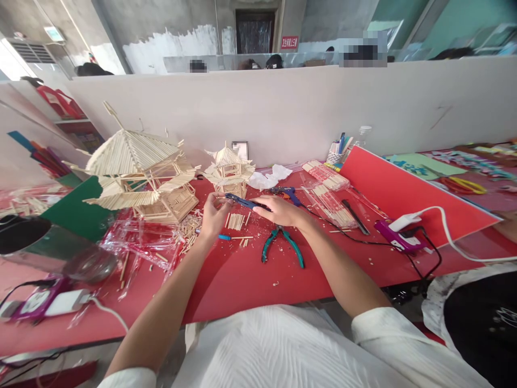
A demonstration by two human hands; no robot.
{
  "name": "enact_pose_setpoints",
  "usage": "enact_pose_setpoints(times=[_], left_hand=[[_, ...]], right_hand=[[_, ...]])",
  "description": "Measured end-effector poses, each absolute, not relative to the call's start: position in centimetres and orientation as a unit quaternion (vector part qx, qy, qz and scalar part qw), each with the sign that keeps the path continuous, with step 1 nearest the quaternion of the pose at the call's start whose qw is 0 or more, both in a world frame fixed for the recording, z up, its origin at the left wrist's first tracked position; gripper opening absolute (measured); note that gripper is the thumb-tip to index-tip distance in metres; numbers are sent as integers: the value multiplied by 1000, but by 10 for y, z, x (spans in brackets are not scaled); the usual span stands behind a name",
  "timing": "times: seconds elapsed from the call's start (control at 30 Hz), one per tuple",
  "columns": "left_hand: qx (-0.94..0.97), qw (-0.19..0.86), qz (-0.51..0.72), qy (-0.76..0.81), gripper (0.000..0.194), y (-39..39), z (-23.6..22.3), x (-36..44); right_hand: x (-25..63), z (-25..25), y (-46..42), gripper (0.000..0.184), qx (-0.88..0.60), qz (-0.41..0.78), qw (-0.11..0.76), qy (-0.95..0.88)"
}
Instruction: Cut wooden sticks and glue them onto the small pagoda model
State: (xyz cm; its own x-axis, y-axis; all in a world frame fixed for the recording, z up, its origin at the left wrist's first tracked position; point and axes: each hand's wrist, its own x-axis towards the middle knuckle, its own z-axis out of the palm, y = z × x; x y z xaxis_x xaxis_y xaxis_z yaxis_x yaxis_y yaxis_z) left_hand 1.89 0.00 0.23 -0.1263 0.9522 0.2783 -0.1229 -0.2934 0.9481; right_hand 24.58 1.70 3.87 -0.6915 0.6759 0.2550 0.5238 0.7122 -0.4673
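My right hand [278,210] is closed round the handles of dark blue pliers [241,200], whose jaws point left. At those jaws my left hand [215,212] is closed in a pinch; what its fingers hold is too small to make out. Just beneath lies a row of short cut sticks [236,221], with a blue-handled tool [224,237] below them. Green-handled pliers [283,245] rest spread on the table near my right wrist. Behind my hands stands a small pagoda model [229,171] of sticks, and a larger stick pagoda [139,175] is to the left.
A glue gun [291,195] and packs of sticks [332,203] lie right of centre on the red table [246,288]. A purple power strip [404,236] with cables sits at right. Plastic wrap [139,237] and a clear jar [86,261] are at left. A partition [283,113] closes the back.
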Motion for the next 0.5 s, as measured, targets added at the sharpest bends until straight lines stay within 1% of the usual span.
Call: enact_pose_setpoints(times=[0.5], left_hand=[[516,407,620,429,44,0,3,17]], right_hand=[[246,36,20,40,-349,158,217,-898]])
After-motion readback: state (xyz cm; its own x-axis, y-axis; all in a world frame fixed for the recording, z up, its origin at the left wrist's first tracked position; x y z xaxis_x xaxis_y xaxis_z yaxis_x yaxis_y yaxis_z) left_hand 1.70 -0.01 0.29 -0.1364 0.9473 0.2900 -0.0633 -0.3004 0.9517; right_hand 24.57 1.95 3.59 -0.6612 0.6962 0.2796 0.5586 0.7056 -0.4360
